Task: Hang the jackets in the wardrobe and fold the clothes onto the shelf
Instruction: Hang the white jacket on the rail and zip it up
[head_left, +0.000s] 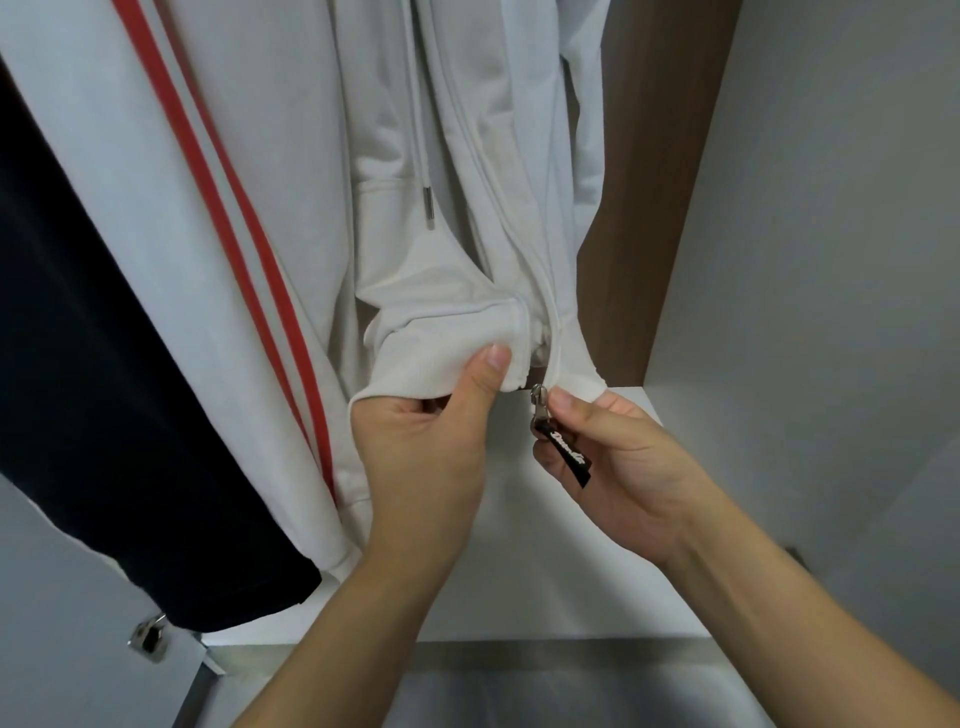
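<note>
White hoodie (467, 208) hangs in the wardrobe, its zip line running straight up from the hem: left hand (431, 441) pinches the left hem corner, while right hand (613, 467) pinches the zipper slider (540, 402) just beside it, pull tab (569, 460) dangling.

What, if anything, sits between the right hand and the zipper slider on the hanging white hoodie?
Nothing visible. The right hand already pinches the zipper slider at the bottom hem of the white hoodie, its black pull tab lying across the fingers. The left hand grips the hem beside it.
</note>
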